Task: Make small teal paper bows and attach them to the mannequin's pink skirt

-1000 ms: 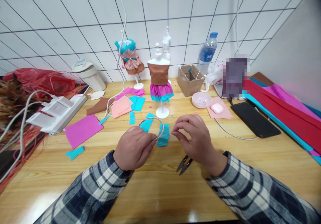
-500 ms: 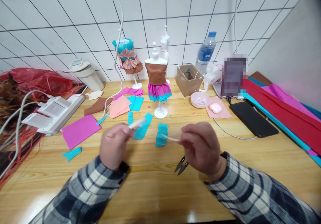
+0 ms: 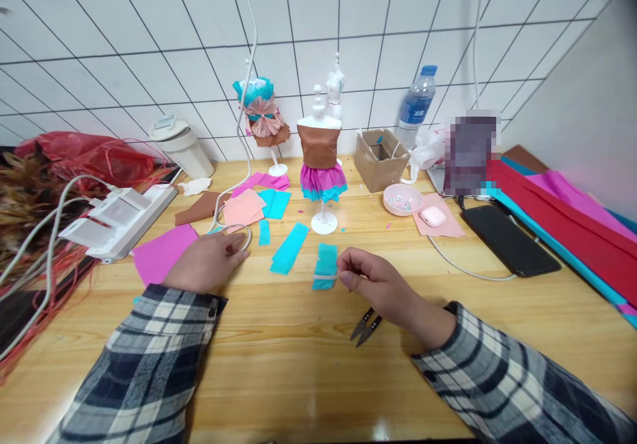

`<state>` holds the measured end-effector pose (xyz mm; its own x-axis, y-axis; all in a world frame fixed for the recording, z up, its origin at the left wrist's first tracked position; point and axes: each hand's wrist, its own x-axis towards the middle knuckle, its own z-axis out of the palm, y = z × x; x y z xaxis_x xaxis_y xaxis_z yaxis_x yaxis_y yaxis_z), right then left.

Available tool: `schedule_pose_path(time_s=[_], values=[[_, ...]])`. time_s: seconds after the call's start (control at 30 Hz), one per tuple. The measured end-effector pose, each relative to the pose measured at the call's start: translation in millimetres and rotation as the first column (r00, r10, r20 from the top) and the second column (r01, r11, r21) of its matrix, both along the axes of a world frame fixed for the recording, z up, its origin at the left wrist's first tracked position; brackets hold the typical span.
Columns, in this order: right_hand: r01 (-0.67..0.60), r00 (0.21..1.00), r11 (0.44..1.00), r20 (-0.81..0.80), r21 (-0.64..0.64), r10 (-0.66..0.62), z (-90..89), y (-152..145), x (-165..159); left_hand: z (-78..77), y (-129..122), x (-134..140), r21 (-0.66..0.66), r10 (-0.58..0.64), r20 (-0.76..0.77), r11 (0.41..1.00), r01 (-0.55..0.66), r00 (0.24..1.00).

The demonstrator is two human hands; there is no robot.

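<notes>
White and narrow, a tape-like strip (image 3: 324,277) extends leftward from the right grip (image 3: 371,278), which is closed on its end in a fingertip pinch. It passes over a turquoise crepe-paper piece (image 3: 326,257) just left of that grip; whether the two touch, I cannot tell. The left grip (image 3: 206,261), well apart, has its fingers loosely curled at a pale ring (image 3: 243,226), perhaps a tape roll; whether it holds that ring is unclear. Thread snips (image 3: 365,328) lie on the desk (image 3: 279,358), just on the near side of the right grip. To handle the strip well, pinch only its very end, keep it straight and untwisted, and align it before any contact, since thin crepe would probably wrinkle or tear if unstuck.
</notes>
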<state>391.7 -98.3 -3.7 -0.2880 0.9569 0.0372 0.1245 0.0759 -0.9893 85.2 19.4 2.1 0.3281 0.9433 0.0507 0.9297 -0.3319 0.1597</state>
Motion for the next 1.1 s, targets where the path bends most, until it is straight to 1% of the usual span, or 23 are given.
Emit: schedule_pose_path(time_s=[0.07, 0.1, 0.13, 0.17, 0.2, 0.23, 0.3, 0.33, 0.4, 0.5, 0.6, 0.67, 0.73, 0.77, 0.8, 0.83, 0.87, 0.9, 0.93, 0.97, 1.0, 1.03, 1.1], values=[[-0.005, 0.997, 0.999, 0.080, 0.049, 0.001, 0.3, 0, 0, 9.2, -11, 11, 0.130, -0.013, 0.002, 0.991, 0.013, 1.000], [-0.011, 0.992, 0.997, 0.127, 0.083, 0.001, 0.5, 0, 0, 14.4, -18, 19, 0.207, -0.033, 0.083, 0.978, 0.015, 0.996], [-0.021, 0.985, 0.993, 0.173, 0.113, 0.001, 0.6, 0, -1, 19.0, -27, 29, 0.242, -0.084, 0.201, 0.970, 0.034, 0.976], [-0.031, 0.976, 0.990, 0.216, 0.138, 0.001, 0.7, -1, -2, 22.4, -36, 39, 0.223, -0.175, 0.311, 0.969, 0.107, 0.934], [-0.039, 0.968, 0.987, 0.252, 0.156, -0.002, 0.8, -1, -3, 24.3, -47, 50, 0.175, -0.269, 0.380, 0.960, 0.217, 0.885], [-0.040, 0.960, 0.985, 0.279, 0.169, -0.009, 1.0, -1, -4, 24.7, -56, 61, 0.134, -0.344, 0.410, 0.939, 0.317, 0.845], [-0.032, 0.949, 0.983, 0.315, 0.180, -0.027, 1.3, -2, -5, 22.5, -73, 79, 0.085, -0.424, 0.414, 0.899, 0.429, 0.806], [-0.026, 0.945, 0.983, 0.326, 0.181, -0.035, 1.4, -2, -6, 20.7, -79, 86, 0.069, -0.433, 0.412, 0.892, 0.446, 0.802], [-0.017, 0.943, 0.983, 0.331, 0.181, -0.045, 1.6, -3, -7, 17.4, -87, 94, 0.073, -0.425, 0.384, 0.899, 0.432, 0.819], [-0.011, 0.944, 0.983, 0.327, 0.185, -0.051, 0.5, -3, -8, 14.4, -89, 96, 0.116, -0.414, 0.370, 0.909, 0.401, 0.832], [0.039, 0.948, 0.989, 0.308, 0.142, -0.082, -2.9, -2, -9, 11.5, -86, 95, 0.106, -0.403, 0.456, 0.910, 0.401, 0.793], [0.125, 0.953, 0.987, 0.265, 0.100, -0.148, -5.5, -1, -9, 8.2, -83, 95, 0.045, -0.309, 0.583, 0.936, 0.350, 0.752], [0.250, 0.935, 0.958, 0.223, 0.138, -0.276, -6.7, 0, -6, 3.6, -81, 99, -0.083, -0.115, 0.741, 0.962, 0.260, 0.662], [0.317, 0.909, 0.925, 0.211, 0.209, -0.359, -6.4, 1, -4, 0.8, -80, 103, -0.168, 0.000, 0.809, 0.958, 0.231, 0.587], [0.365, 0.874, 0.876, 0.208, 0.314, -0.439, -5.4, 1, -2, -2.1, -79, 107, -0.249, 0.109, 0.863, 0.941, 0.228, 0.493], [0.376, 0.837, 0.814, 0.214, 0.443, -0.503, -3.9, 1, 1, -5.1, -79, 112, -0.314, 0.201, 0.899, 0.915, 0.253, 0.389], [0.344, 0.804, 0.744, 0.229, 0.572, -0.548, -2.1, 0, 3, -8.0, -79, 118, -0.358, 0.278, 0.919, 0.884, 0.300, 0.280], [0.276, 0.776, 0.675, 0.256, 0.684, -0.577, -0.3, 0, 5, -10.7, -79, 123, -0.385, 0.345, 0.923, 0.848, 0.365, 0.171], [0.189, 0.750, 0.615, 0.292, 0.765, -0.594, 1.3, -1, 7, -13.1, -80, 128, -0.398, 0.403, 0.911, 0.806, 0.438, 0.087], [0.104, 0.723, 0.573, 0.334, 0.813, -0.605, 2.4, -2, 7, -15.0, -81, 132, -0.401, 0.451, 0.892, 0.765, 0.503, 0.025], [0.038, 0.695, 0.548, 0.372, 0.836, -0.615, 3.1, -2, 8, -16.3, -82, 135, -0.401, 0.494, 0.870, 0.726, 0.558, -0.017], [-0.006, 0.666, 0.536, 0.403, 0.844, -0.628, 3.1, -2, 8, -17.0, -84, 137, -0.405, 0.531, 0.847, 0.690, 0.601, -0.038], [-0.056, 0.616, 0.529, 0.446, 0.847, -0.649, 2.0, -2, 9, -16.2, -87, 137, -0.413, 0.588, 0.807, 0.633, 0.655, -0.059]])
